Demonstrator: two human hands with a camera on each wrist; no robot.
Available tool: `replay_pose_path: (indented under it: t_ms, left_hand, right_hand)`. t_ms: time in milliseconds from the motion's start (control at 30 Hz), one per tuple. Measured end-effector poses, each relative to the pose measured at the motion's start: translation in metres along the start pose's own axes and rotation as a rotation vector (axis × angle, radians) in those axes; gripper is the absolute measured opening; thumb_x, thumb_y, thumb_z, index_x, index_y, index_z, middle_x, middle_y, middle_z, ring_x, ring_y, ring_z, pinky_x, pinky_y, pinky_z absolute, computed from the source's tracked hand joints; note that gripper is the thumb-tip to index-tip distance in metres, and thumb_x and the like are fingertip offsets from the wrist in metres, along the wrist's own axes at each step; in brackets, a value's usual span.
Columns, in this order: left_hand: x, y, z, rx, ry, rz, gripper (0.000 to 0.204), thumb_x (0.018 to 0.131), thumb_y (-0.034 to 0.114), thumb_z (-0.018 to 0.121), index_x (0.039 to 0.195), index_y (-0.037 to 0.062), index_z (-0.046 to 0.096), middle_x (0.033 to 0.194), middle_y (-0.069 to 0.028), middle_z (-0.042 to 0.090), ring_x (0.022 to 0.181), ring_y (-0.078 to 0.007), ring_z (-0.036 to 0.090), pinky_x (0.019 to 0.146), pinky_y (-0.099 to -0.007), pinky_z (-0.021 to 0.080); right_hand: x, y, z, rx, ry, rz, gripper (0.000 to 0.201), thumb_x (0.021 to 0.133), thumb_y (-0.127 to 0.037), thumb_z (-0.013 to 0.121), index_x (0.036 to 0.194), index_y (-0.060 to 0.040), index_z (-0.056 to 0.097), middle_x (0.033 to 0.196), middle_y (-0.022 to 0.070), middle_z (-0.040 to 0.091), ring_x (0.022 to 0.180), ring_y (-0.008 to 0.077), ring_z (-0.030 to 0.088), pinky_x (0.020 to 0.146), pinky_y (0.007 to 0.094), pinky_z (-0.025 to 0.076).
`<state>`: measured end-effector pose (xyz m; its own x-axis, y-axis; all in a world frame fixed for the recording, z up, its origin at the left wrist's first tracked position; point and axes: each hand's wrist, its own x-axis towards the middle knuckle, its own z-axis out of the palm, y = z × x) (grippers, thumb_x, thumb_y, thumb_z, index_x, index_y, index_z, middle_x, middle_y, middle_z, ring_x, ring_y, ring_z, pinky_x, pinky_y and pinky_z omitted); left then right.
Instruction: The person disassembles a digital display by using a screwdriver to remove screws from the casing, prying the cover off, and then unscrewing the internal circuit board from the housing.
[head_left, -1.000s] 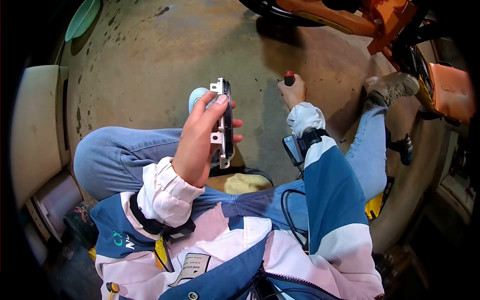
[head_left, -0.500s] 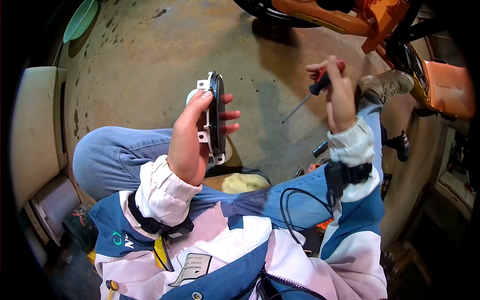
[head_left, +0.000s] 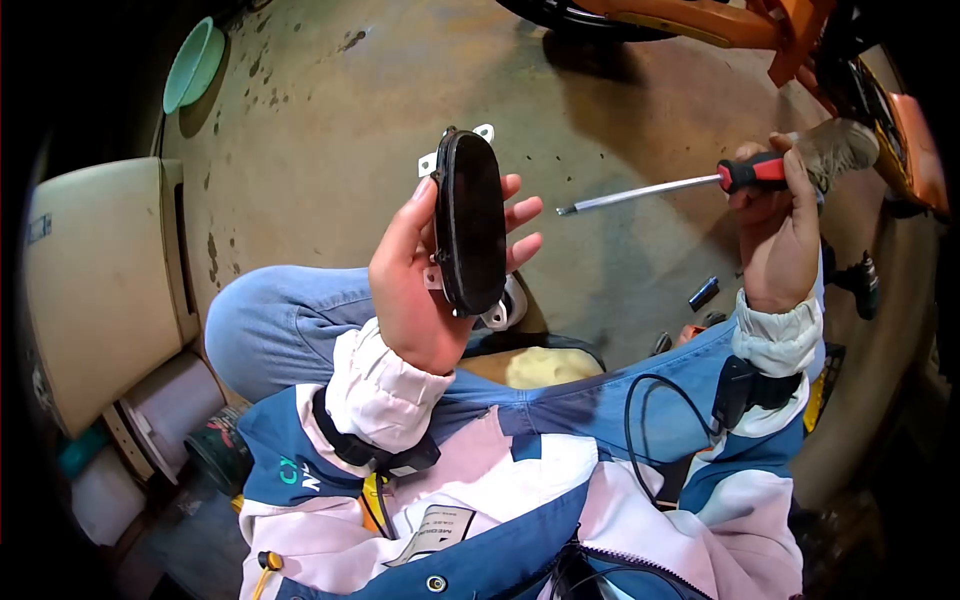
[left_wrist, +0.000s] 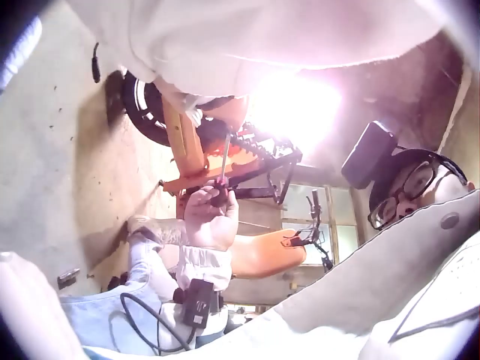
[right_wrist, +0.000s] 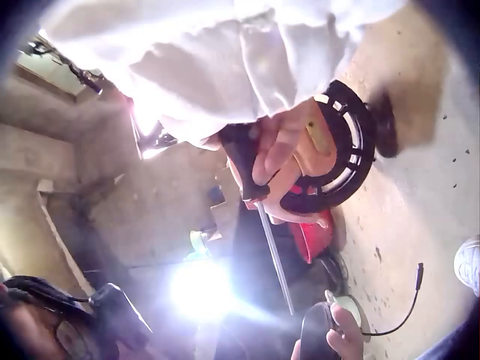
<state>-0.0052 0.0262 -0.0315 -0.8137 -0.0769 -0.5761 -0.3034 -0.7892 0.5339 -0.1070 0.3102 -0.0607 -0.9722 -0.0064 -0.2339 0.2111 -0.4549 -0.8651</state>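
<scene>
In the head view the left hand (head_left: 420, 270) holds an oval black part (head_left: 472, 222) with white mounting tabs, its dark face turned up, thumb on the near edge and fingertips showing beyond the far edge. The right hand (head_left: 778, 235) grips the red and black handle of a screwdriver (head_left: 650, 191), whose shaft points left toward the part without touching it. The right wrist view shows the screwdriver shaft (right_wrist: 274, 255) and, below its tip, the black part (right_wrist: 318, 334) with left fingers around it. In the left wrist view the right hand (left_wrist: 212, 219) holds the screwdriver upright.
An orange vehicle frame (head_left: 700, 28) with a black wheel stands at the top right. A green basin (head_left: 194, 66) lies at the upper left, above a beige box (head_left: 100, 280). On the floor near the right knee is a small metal cylinder (head_left: 704, 293). A cable loops over the lap.
The right hand rose from the floor with the screwdriver and moved right, the shaft now pointing left. The left hand turned the black part from edge-on to face up. The head view shifted slightly.
</scene>
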Motion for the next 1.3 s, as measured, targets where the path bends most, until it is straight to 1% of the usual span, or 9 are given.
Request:
replay_pose_path:
  t_ms: [33,100,200,267,400,533,1133,1233,1300]
  left_hand:
    - [0.000,0.000,0.000,-0.008,-0.027,-0.002,0.052,0.107,0.036,0.037,0.143,0.0002,0.049,0.134,-0.0245,0.058,0.121,-0.0404,0.060,0.098,-0.0485,0.056]
    - [-0.002,0.000,0.001,-0.006,-0.057,-0.013,0.053,0.107,0.037,0.037,0.144,0.0004,0.047,0.136,-0.0247,0.057,0.123,-0.0409,0.059,0.099,-0.0492,0.056]
    - [-0.002,-0.002,0.002,-0.032,-0.039,0.003,0.054,0.107,0.040,0.036,0.141,0.0018,0.051,0.135,-0.0217,0.059,0.124,-0.0377,0.059,0.100,-0.0475,0.054]
    - [-0.002,-0.001,0.001,-0.068,-0.061,0.028,0.054,0.107,0.040,0.035,0.142,0.0023,0.050,0.137,-0.0218,0.057,0.127,-0.0382,0.056,0.101,-0.0488,0.053]
    - [-0.001,-0.002,-0.003,-0.060,-0.047,0.024,0.054,0.107,0.041,0.036,0.144,0.0038,0.049,0.138,-0.0211,0.056,0.128,-0.0392,0.055,0.100,-0.0514,0.053]
    - [-0.001,-0.003,-0.003,-0.035,-0.040,0.029,0.054,0.107,0.040,0.037,0.144,0.0042,0.048,0.138,-0.0212,0.057,0.127,-0.0396,0.056,0.099,-0.0514,0.054]
    - [-0.003,-0.004,-0.001,0.045,-0.031,0.037,0.052,0.106,0.039,0.036,0.145,0.0052,0.048,0.138,-0.0209,0.058,0.124,-0.0388,0.058,0.097,-0.0495,0.055]
    - [-0.004,-0.004,0.000,0.072,-0.025,0.051,0.052,0.106,0.038,0.037,0.145,0.0051,0.048,0.136,-0.0202,0.059,0.124,-0.0375,0.058,0.096,-0.0487,0.055]
    - [-0.005,-0.005,0.002,0.123,-0.001,0.087,0.050,0.106,0.036,0.041,0.145,0.0049,0.047,0.135,-0.0187,0.059,0.123,-0.0351,0.059,0.098,-0.0470,0.054]
  right_hand:
    - [0.001,0.002,-0.006,0.023,-0.113,-0.030,0.026,0.102,-0.026,0.056,0.120,-0.0083,0.056,0.106,0.0156,0.070,0.083,0.0175,0.066,0.077,0.0277,0.052]
    - [-0.001,0.003,-0.006,0.025,-0.092,-0.034,0.026,0.102,-0.027,0.056,0.121,-0.0086,0.055,0.106,0.0154,0.070,0.082,0.0178,0.066,0.077,0.0277,0.053]
    - [-0.006,0.003,-0.003,-0.033,-0.066,-0.048,0.027,0.102,-0.028,0.056,0.121,-0.0091,0.054,0.105,0.0153,0.069,0.081,0.0180,0.066,0.074,0.0275,0.053]
    - [-0.009,0.005,0.001,-0.027,-0.169,-0.025,0.027,0.102,-0.028,0.054,0.120,-0.0091,0.053,0.104,0.0154,0.069,0.079,0.0178,0.066,0.073,0.0277,0.054]
    - [-0.015,0.008,0.010,-0.127,-0.219,-0.046,0.029,0.103,-0.028,0.052,0.121,-0.0063,0.049,0.104,0.0165,0.068,0.076,0.0167,0.066,0.072,0.0275,0.055]
    - [-0.016,0.013,0.012,-0.099,-0.291,-0.040,0.031,0.102,-0.028,0.053,0.122,-0.0045,0.048,0.102,0.0174,0.067,0.076,0.0172,0.067,0.071,0.0274,0.056]
    - [-0.016,0.017,0.010,-0.136,-0.323,-0.066,0.031,0.104,-0.029,0.053,0.123,-0.0048,0.048,0.103,0.0164,0.067,0.078,0.0169,0.069,0.071,0.0275,0.058]
    - [-0.016,0.016,0.012,-0.157,-0.315,-0.058,0.031,0.104,-0.028,0.054,0.123,-0.0047,0.048,0.103,0.0159,0.068,0.078,0.0165,0.069,0.071,0.0271,0.058]
    - [-0.017,0.016,0.013,-0.170,-0.313,-0.050,0.031,0.103,-0.028,0.055,0.123,-0.0046,0.048,0.102,0.0156,0.068,0.078,0.0162,0.069,0.071,0.0268,0.057]
